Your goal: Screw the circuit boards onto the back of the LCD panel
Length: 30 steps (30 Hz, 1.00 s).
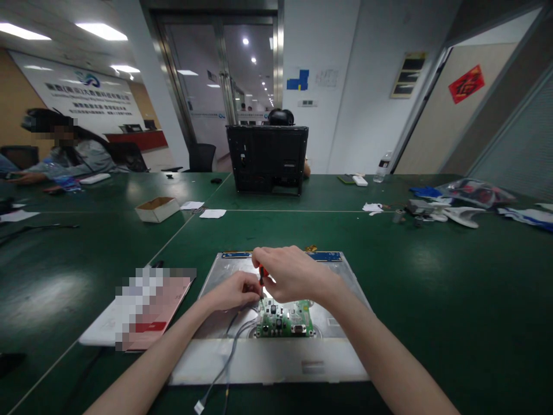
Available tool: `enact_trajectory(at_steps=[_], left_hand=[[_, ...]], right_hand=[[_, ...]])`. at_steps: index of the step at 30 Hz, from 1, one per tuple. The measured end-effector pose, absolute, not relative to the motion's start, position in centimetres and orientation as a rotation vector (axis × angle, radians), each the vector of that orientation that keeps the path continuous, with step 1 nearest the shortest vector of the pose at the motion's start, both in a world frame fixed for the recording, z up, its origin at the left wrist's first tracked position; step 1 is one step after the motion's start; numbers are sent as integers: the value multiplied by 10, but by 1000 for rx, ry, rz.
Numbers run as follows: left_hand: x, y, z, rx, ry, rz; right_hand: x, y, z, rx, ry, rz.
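A silver display panel (268, 360) lies flat on the green table in front of me, with a green circuit board (287, 318) on it. My right hand (294, 274) is closed round a red and black screwdriver (262, 274), held upright with its tip by the board's upper left corner. Close beside that tip, my left hand (237, 290) has its fingers pinched together; whether something small is between them is hidden. Grey cables (233, 351) run from the board's left side over the panel's front edge to a white connector (199, 407). A blue strip board (330, 256) lines the panel's far edge.
Left of the panel lie papers and a pink booklet (173, 300). An open cardboard box (158, 209) and a black monitor (266, 158) stand farther back. At right are loose parts (432, 210), a plastic bag (475, 191) and a bottle (383, 167). Another person (73, 150) sits at far left.
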State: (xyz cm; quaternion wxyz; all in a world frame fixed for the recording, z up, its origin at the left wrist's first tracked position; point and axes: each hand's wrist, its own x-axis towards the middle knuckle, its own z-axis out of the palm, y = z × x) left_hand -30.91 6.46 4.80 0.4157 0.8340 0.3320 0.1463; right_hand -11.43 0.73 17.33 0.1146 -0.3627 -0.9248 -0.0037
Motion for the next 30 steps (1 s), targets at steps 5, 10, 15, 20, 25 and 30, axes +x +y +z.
enact_trajectory(at_steps=[5, 10, 15, 20, 25, 30], left_hand=[[-308, 62, 51, 2035, 833, 335], [-309, 61, 53, 2037, 850, 339], [-309, 63, 49, 2035, 828, 346], [-309, 62, 51, 2035, 841, 338], [-309, 64, 52, 2094, 846, 321], [-310, 66, 47, 2096, 837, 342]], right_hand=[[-118, 10, 172, -1164, -2671, -113], [-117, 10, 173, -1207, -2675, -112], [-115, 7, 173, -1084, -2697, -54], [-118, 9, 172, -1141, -2675, -94], [-119, 9, 172, -1146, -2678, -92], [-118, 8, 172, -1062, -2692, -75]])
